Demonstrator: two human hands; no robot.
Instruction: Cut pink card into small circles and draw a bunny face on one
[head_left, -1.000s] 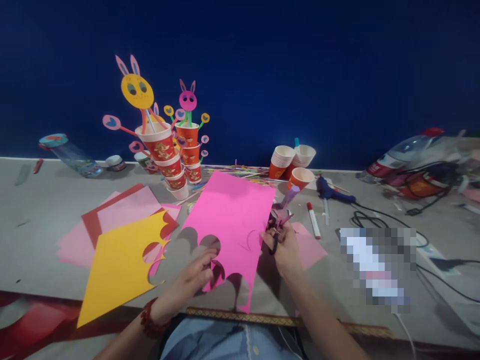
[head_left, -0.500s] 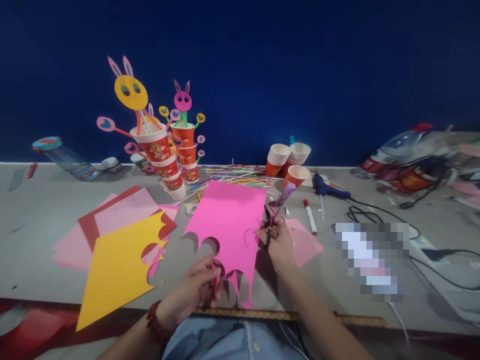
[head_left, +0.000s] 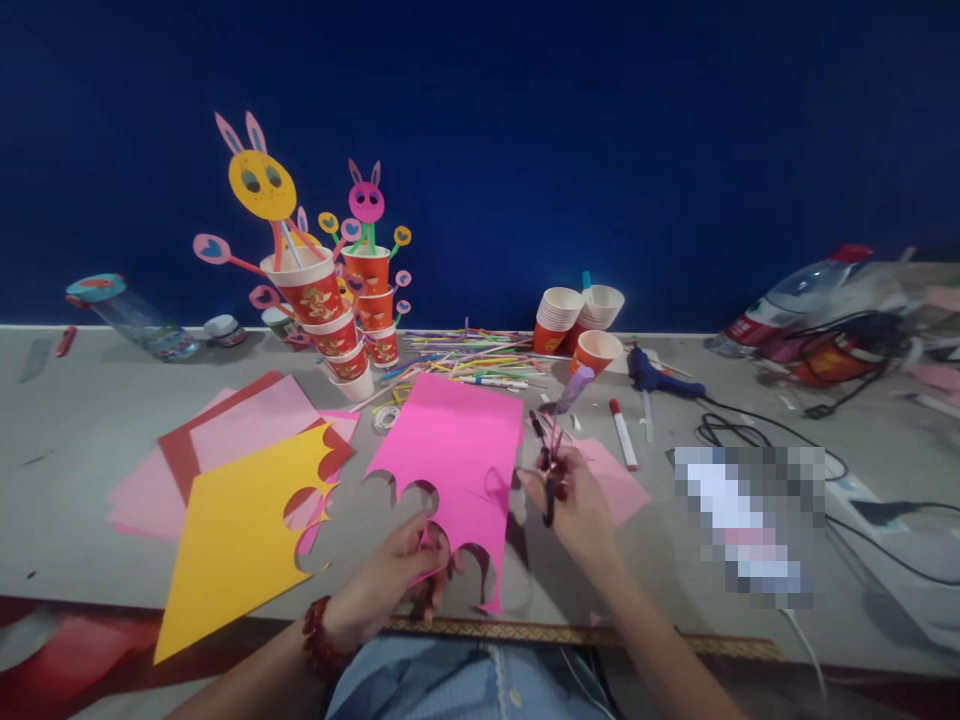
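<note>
In the head view my left hand pinches the lower edge of a bright pink sheet of paper, which has several round bites cut out of that edge. My right hand grips scissors by their dark handles, blades pointing up, just right of the sheet and apart from it. A thin curved line is faintly visible on the sheet near its right edge. Behind the blades is a purple object whose kind I cannot make out. A pale pink paper lies partly under my right hand.
At left lie a yellow sheet with cut-outs and more coloured paper. Decorated stacked cups with rabbit faces stand behind. Coloured sticks, paper cups, a glue gun, its cord and a red-white marker are further back and right.
My right hand and the scissors have moved slightly right and down, away from the sheet. The sheet's far edge has dropped. A pointed pink strip no longer hangs from its lower edge.
</note>
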